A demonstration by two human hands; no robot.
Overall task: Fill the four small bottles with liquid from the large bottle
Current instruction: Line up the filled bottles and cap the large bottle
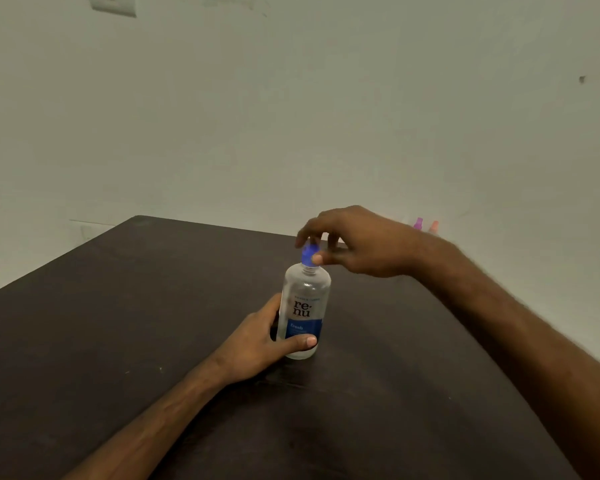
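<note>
The large clear bottle [305, 306] with a blue label stands upright in the middle of the dark table [118, 323]. My left hand [264, 337] grips its lower body, thumb across the front. My right hand [354, 242] is over the top and pinches the blue cap [308, 253] with thumb and fingers. Behind my right wrist, at the table's far right edge, the tops of small bottles show: a purple one [418, 224] and an orange one [434, 226]. The rest of the small bottles are hidden by my arm or too blurred to make out.
A pale wall rises right behind the table. The table's far edge runs from the back left corner [139, 218] toward the right. A wall socket plate [113, 5] sits high on the left.
</note>
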